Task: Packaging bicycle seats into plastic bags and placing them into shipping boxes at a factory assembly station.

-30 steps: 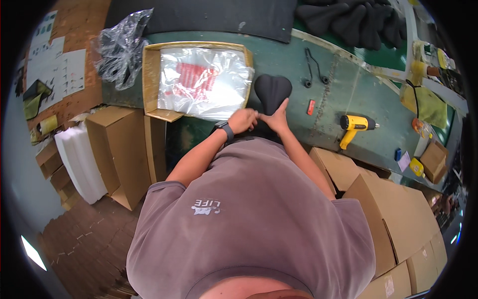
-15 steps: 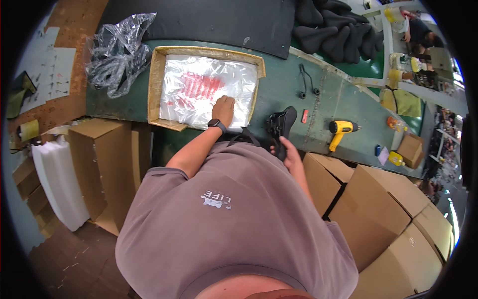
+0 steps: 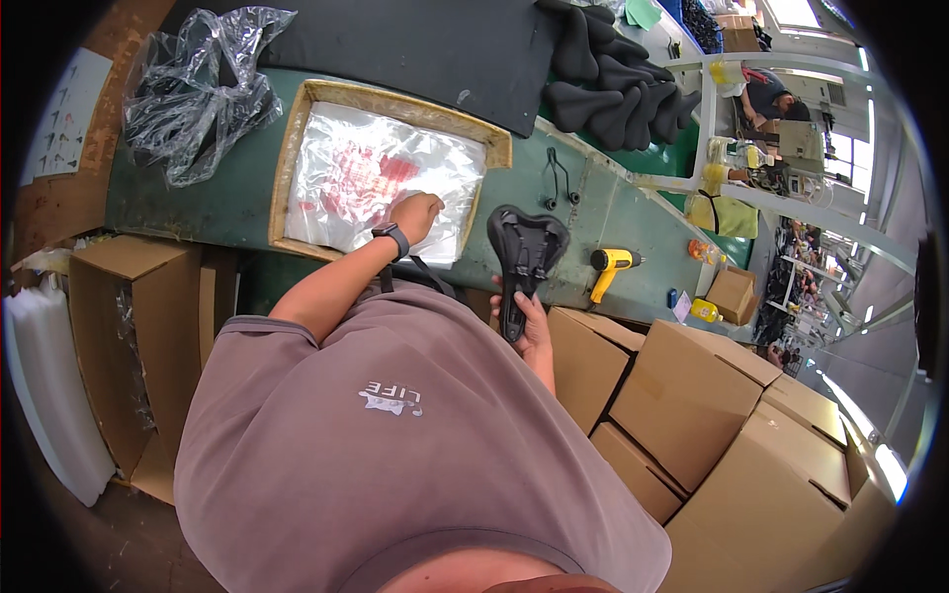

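In right hand (image 3: 533, 322), gripping black pear-shaped plastic-shelled saddle (image 3: 529, 243) by its nose, likely feeling light, stiff; curling left hand (image 3: 415, 216), leaving its hold unclear.

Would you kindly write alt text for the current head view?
A person's right hand holds a black bike saddle, underside showing, while the left hand is at clear plastic in a shallow cardboard box. A yellow heat gun lies on the green bench.

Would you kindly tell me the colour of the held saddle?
The saddle is black, shown in the head view.
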`<state>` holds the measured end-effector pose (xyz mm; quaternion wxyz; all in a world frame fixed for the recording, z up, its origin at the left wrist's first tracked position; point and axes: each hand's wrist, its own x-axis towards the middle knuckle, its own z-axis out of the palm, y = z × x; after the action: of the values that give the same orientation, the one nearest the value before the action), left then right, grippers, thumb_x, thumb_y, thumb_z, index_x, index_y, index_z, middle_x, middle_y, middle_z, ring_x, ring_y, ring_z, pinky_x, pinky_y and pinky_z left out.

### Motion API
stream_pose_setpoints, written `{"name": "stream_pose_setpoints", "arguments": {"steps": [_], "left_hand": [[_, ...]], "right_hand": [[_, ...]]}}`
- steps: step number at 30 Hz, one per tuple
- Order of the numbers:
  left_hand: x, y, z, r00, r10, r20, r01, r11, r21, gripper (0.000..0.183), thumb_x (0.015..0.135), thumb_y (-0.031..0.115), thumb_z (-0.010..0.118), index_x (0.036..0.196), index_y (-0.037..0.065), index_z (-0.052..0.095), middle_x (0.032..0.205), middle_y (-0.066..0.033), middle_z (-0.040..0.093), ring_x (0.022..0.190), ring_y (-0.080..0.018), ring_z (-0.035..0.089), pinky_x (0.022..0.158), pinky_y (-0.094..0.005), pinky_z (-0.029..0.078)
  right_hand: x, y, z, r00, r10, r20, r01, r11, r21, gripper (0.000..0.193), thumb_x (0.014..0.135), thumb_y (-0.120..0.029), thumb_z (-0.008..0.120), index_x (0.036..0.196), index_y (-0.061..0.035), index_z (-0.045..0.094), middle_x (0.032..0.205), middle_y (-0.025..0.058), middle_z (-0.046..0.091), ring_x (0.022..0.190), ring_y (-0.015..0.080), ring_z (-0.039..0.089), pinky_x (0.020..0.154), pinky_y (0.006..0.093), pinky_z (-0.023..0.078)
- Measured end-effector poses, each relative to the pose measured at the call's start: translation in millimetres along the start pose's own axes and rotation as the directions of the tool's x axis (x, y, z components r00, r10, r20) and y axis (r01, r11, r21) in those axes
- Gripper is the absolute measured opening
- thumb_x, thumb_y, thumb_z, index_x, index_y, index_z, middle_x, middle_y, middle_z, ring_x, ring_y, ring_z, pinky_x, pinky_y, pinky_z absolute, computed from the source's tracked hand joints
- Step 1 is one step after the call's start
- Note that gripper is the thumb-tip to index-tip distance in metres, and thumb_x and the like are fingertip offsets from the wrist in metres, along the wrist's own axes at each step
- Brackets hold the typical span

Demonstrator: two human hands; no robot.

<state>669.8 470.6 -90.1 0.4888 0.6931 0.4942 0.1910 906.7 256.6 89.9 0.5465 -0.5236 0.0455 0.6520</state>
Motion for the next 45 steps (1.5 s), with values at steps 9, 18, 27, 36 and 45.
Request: {"name": "stream_pose_setpoints", "arguments": {"steps": [9,18,27,36,45], "left_hand": [[-40.3,52.8,-112.2,0.975,0.2,0.099,-0.185,0.972,-0.146,0.023,0.111,0.016,0.062,0.113,0.001,0.078,0.097,-0.017,0.081,0.094,-0.0333,0.08,0.085,-0.0455,0.061],[-108.6,-0.9,-251.6,0.959,-0.283,-0.015,-0.122,-0.367,-0.922,0.024,0.117,0.024,0.062,0.127,0.006,0.074,0.115,-0.0053,0.08,0.107,-0.021,0.078,0.099,-0.0387,0.063],[-91.8,153.4,-239.1,0.898,0.163,-0.409,-0.359,0.808,-0.467,0.018,0.109,0.015,0.075,0.099,0.001,0.079,0.084,0.0035,0.065,0.078,-0.0093,0.058,0.071,-0.0291,0.048],[-50.7,184.8,-193.4,0.969,-0.247,-0.01,0.112,0.475,-0.873,0.029,0.109,0.027,0.075,0.125,0.003,0.074,0.107,-0.0034,0.076,0.099,-0.0123,0.069,0.098,-0.0308,0.054],[131.7,13.3,-351.5,0.76,-0.504,-0.411,-0.002,0.63,-0.776,0.06,0.103,0.009,0.079,0.158,0.001,0.058,0.131,-0.0142,0.075,0.113,-0.0227,0.075,0.088,-0.0361,0.063]], "right_hand": [[77.9,24.2,140.1,0.959,0.017,0.281,0.084,0.935,-0.343,0.043,0.106,-0.009,0.074,0.144,-0.0028,0.055,0.118,0.0164,0.077,0.095,0.0281,0.08,0.081,0.0427,0.068],[90.8,4.5,187.4,0.861,-0.024,0.509,0.046,0.998,-0.031,0.048,0.105,-0.028,0.082,0.139,0.0015,0.063,0.118,0.0158,0.074,0.1,0.0302,0.075,0.085,0.0437,0.065],[49.7,-20.1,231.8,0.806,-0.24,0.54,0.504,-0.199,-0.84,0.114,0.081,-0.011,0.097,0.176,-0.0105,0.032,0.12,0.0163,0.078,0.109,0.0315,0.08,0.093,0.0454,0.062],[103.5,-43.6,227.9,0.739,-0.455,0.497,0.642,0.249,-0.725,0.06,0.091,-0.016,0.093,0.14,0.0,0.061,0.125,0.0139,0.071,0.112,0.0247,0.068,0.096,0.0401,0.056],[146.8,-85.8,214.4,0.728,0.352,0.588,0.356,0.539,-0.764,0.041,0.104,-0.019,0.08,0.139,-0.0029,0.07,0.111,0.0116,0.08,0.085,0.019,0.079,0.075,0.035,0.063]]}}
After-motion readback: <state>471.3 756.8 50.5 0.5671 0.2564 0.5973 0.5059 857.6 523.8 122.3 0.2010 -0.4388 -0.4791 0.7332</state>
